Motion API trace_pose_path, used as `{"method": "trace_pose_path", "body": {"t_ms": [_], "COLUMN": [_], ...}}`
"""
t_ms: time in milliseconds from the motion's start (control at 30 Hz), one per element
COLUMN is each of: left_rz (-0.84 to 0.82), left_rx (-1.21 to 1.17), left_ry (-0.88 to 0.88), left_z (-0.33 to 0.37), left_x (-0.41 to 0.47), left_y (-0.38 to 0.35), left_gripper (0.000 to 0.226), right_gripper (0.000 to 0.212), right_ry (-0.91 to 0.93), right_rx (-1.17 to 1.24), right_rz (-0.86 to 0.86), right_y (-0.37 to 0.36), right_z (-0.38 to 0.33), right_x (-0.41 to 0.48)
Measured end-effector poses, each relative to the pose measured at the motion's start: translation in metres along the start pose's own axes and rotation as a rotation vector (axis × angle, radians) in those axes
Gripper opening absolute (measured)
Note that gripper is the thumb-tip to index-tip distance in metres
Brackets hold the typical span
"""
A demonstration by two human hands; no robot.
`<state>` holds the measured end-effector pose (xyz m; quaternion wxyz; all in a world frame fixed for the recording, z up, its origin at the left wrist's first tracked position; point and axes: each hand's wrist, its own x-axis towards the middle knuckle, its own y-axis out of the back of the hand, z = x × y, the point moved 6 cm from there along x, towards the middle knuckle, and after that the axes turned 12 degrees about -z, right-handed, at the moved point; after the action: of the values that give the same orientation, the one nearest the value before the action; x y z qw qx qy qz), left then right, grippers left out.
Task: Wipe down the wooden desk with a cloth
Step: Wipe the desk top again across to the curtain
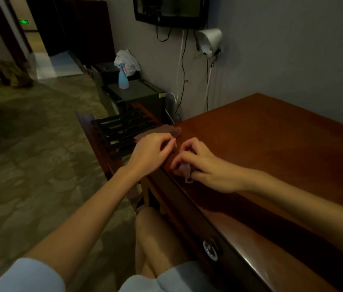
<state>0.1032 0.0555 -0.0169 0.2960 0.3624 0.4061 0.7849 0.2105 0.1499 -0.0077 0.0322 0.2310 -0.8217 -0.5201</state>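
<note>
Cloth [171, 130] position: the brownish-pink cloth lies at the far left corner of the wooden desk [271, 144], with its long axis along the desk's left edge, running from the corner toward the person.

Hand state: the left hand [151, 150] rests on the far part of the cloth with its fingers bent. Whether it pinches the fabric cannot be told from this view. The right hand [206, 165] grasps a bunched pinkish fold just inside the edge, with fingers and thumb curled round it. Whether the fold and the far part are one continuous piece is unclear, since the hands hide the span between them.

Governing relation: the cloth sits directly under and between both hands, at the desk's left margin. The bare desk surface extends to the right and away toward the wall, so a wiping stroke probably has to travel rightward. The right hand is nearer that surface and already has a firm hold, so it is judged the likelier one to lead.

Nearby items: a blue spray bottle [122, 77] stands well apart on a dark cabinet [139, 91] beyond a slatted rack [122, 128].
</note>
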Motion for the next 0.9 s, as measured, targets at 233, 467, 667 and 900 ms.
{"method": "trace_pose_path", "body": {"t_ms": [233, 467, 667, 900], "left_rz": [0.001, -0.081, -0.063, 0.0], "left_rx": [0.113, 0.191, 0.151, 0.206], "left_ry": [0.057, 0.065, 0.116, 0.098], "left_z": [-0.007, -0.008, -0.012, -0.013], "left_x": [0.016, 0.028, 0.037, 0.034], "left_y": [-0.018, -0.018, -0.024, -0.022], "left_gripper": [0.019, 0.028, 0.033, 0.033], "right_gripper": [0.021, 0.014, 0.018, 0.024], "right_ry": [-0.134, -0.269, -0.088, -0.303], "right_rx": [-0.177, -0.268, -0.248, -0.478], "right_rz": [0.344, 0.44, 0.395, 0.474], "right_y": [0.0, 0.022, -0.014, 0.014], "right_z": [0.0, 0.029, -0.017, 0.017], "right_x": [0.016, 0.007, 0.017, -0.01]}}
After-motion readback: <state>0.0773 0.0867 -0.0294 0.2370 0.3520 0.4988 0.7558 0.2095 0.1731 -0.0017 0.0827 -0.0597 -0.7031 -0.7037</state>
